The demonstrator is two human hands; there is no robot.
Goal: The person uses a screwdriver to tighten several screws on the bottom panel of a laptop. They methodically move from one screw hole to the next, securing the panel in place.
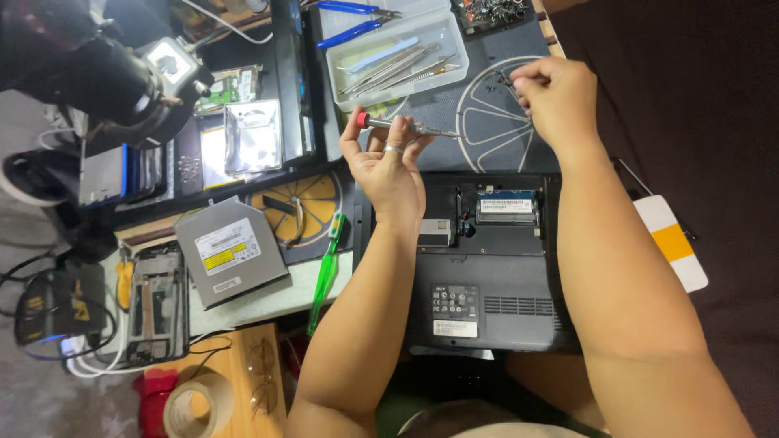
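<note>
The left hand (389, 166) is raised over the far left corner of an upturned black laptop (487, 284), its fingers curled closed around a slim screwdriver (398, 124) with a red cap. The screwdriver lies roughly level, red end to the left, metal shaft pointing right. A ring sits on one finger of this hand.

The right hand (556, 97) reaches farther out, over a dark work mat (487, 113) printed with a pale spoked circle. Its thumb and fingertips are pinched together at something very small and dark near the circle's rim; what it is cannot be told.

The laptop's far compartment is uncovered, showing a memory module (507, 205) with a white label. Far of the left hand stands a clear plastic tray (398, 49) holding tweezers, with blue-handled pliers (353, 20) at its far edge. To the left lie a silver optical drive (230, 250) and a green plastic pry tool (324, 272); a roll of tape (197, 408) rests at the near left.
</note>
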